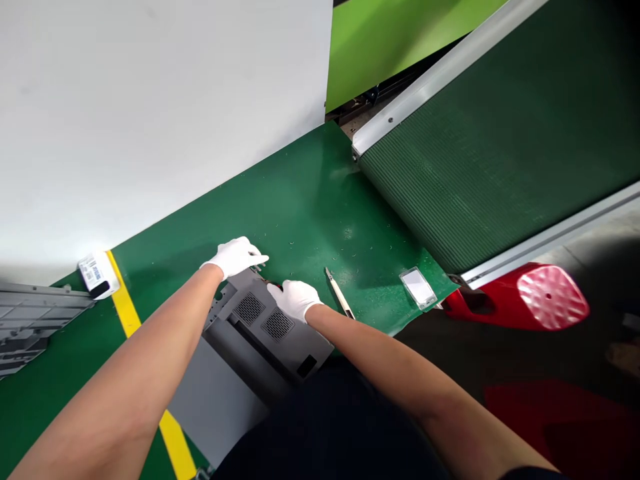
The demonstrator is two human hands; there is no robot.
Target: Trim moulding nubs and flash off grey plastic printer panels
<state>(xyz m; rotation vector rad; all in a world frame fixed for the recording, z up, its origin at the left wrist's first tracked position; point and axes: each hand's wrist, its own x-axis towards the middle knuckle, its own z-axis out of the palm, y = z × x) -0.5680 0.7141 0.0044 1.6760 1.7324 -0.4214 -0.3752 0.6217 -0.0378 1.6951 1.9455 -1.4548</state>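
A grey plastic housing panel [295,340] with two square vent grilles and a small black label lies in front of me, its near part hidden by my dark clothing. My left hand [237,257], in a white glove, is at the panel's far left corner, fingers stretched out and partly apart. At the far edge, right of the grilles, my gloved right hand [295,298] has its fingers closed. A small dark and reddish bit shows by its thumb, too hidden to name. To the right of that hand lies a white utility knife [339,292] on the green work surface [300,200].
A clear-framed card [419,289] lies near the right edge. A green conveyor belt [500,153] rises beyond it, with a red stool [530,297] below. At left are a white labelled device [99,275], yellow tape [125,303] and grey plastic parts [40,317]. A white panel [160,100] stands behind.
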